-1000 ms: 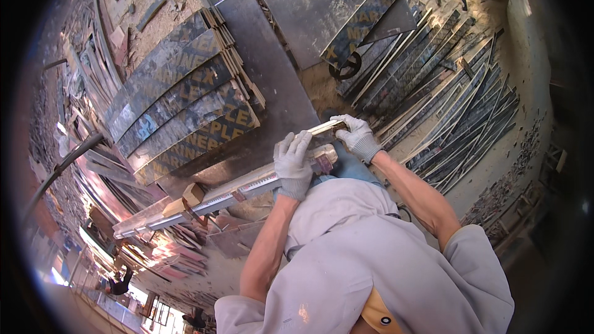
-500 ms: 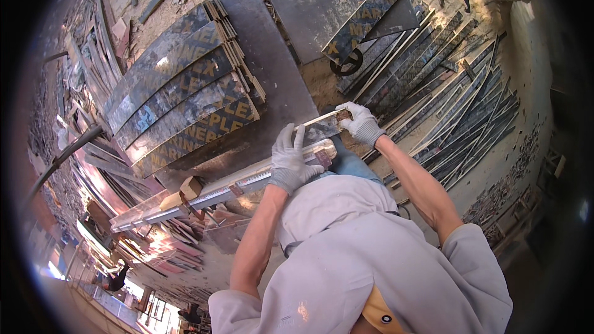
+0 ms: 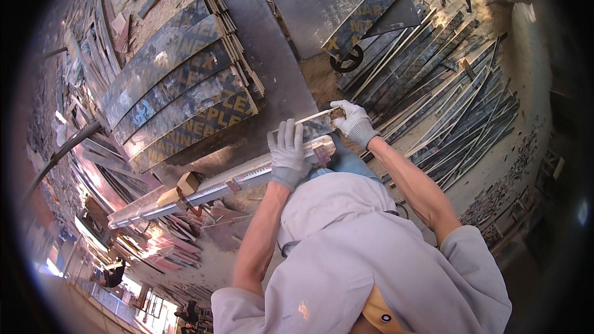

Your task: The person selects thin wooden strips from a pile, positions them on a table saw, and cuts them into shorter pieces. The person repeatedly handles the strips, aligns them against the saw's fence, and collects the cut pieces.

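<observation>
My right hand (image 3: 354, 124), in a pale work glove with a grey cuff, is closed around the right end of a plywood strip (image 3: 314, 117) with a pale edge. My left hand (image 3: 287, 153), gloved alike, has its fingers stretched out, with the fingertips at the strip's left end. Below it a long wooden rail (image 3: 247, 173) with a metal, ruler-like edge runs toward the lower left. Under the strip lies a dark smooth panel (image 3: 272, 55). What the left palm rests on is hidden.
A stack of dark coated plywood boards (image 3: 185, 96) lies to the left. On the rail sits a wooden block (image 3: 187, 184). A black handwheel (image 3: 346, 60) stands beyond my right hand. Many loose strips (image 3: 458, 120) cover the ground at right. A curved bar (image 3: 65, 154) juts in at far left.
Both hands have shifted slightly left, and the strip with them. My left hand's fingers now lie farther toward the strip's left end. The rail looks nearly unmoved.
</observation>
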`<state>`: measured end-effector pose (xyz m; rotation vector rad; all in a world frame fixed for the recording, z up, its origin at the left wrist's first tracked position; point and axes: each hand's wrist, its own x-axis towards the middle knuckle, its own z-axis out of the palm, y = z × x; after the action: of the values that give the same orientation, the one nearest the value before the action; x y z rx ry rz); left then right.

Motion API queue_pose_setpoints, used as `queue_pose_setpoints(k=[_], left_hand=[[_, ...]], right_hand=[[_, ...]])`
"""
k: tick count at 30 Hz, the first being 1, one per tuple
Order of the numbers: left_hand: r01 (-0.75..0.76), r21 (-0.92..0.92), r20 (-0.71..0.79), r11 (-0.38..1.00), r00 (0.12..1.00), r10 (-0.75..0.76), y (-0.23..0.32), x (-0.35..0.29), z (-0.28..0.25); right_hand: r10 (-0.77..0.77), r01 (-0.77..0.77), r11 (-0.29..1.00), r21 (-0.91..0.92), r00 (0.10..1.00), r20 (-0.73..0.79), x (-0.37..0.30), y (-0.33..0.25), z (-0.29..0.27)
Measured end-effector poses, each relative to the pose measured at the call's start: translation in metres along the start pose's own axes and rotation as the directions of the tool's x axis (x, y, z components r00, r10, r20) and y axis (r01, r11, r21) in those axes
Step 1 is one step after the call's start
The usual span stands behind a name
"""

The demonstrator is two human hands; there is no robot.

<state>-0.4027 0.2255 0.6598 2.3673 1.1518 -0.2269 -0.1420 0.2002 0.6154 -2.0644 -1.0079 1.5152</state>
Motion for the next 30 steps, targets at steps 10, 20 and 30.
queue_pose_setpoints(k=[10, 20, 30], left_hand=[[-0.012, -0.078, -0.037, 0.997, 0.999, 0.009, 0.000, 0.011, -0.018], [0.004, 0.013, 0.056, 1.000, 0.998, -0.004, -0.001, 0.013, -0.020], [0.005, 0.093, 0.032, 0.996, 0.999, -0.008, 0.012, 0.012, -0.026]], right_hand=[[-0.009, 0.009, 0.999, -0.046, 1.000, 0.004, 0.005, -0.002, 0.003], [0.352, -0.270, 0.910, 0.316, 0.904, -0.242, -0.039, 0.025, 0.029], [0.384, -0.450, 0.804, 0.390, 0.892, 0.238, -0.123, -0.012, 0.114]])
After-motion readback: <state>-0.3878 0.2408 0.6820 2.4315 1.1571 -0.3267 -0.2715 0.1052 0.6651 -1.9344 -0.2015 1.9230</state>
